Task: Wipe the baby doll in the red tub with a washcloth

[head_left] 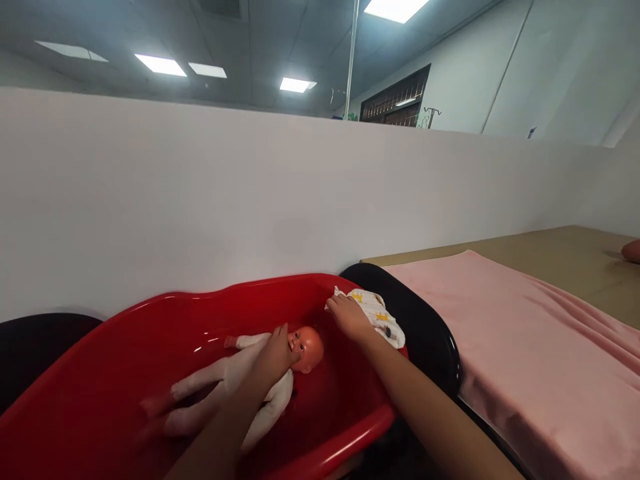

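A baby doll (pixel 235 393) in a white suit lies on its back inside a red plastic tub (pixel 165 320), head to the right. My left hand (pixel 275 357) rests on the doll's chest and neck, fingers closed around it near the chin. My right hand (pixel 347 317) reaches to the tub's right rim and presses on a white cloth (pixel 380 317) with yellow prints that hangs over the rim; its fingers curl on the cloth.
A black seat (pixel 430 333) stands under the tub's right end. To the right lies a pink blanket (pixel 525 347) on a tan table (pixel 565 253). A white partition wall (pixel 250 193) stands right behind the tub. Something pinkish shows at the far right edge (pixel 633 251).
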`<state>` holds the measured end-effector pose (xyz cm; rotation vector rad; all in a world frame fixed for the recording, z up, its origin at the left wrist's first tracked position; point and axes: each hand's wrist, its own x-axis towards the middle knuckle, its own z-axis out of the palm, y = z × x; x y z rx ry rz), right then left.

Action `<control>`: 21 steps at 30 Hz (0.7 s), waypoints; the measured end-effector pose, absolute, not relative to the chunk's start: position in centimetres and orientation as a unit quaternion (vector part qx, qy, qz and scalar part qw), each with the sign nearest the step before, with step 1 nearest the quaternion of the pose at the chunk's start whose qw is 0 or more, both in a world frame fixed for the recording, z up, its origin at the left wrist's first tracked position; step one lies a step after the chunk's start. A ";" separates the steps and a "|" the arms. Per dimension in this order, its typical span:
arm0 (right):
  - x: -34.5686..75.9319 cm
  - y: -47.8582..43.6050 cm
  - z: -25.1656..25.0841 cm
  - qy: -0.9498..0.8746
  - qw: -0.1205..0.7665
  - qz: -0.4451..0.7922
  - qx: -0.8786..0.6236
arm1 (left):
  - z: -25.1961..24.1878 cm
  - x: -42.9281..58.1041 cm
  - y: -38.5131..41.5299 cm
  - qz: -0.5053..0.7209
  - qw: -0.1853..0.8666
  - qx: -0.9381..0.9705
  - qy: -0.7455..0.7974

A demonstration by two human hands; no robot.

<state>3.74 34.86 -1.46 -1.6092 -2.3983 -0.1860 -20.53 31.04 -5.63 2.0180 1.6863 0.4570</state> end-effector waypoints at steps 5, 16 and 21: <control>2.3 34.2 -1.5 -0.840 0.187 -0.053 -0.506 | -8.7 -20.8 31.8 0.170 0.243 0.767 0.569; 1.8 33.0 -0.5 -0.776 0.353 -0.014 -0.522 | -9.6 -20.6 30.6 0.184 0.250 0.759 0.573; -1.0 32.1 -2.1 -0.766 0.364 0.266 -0.457 | -9.7 -20.7 30.1 0.226 0.246 0.760 0.557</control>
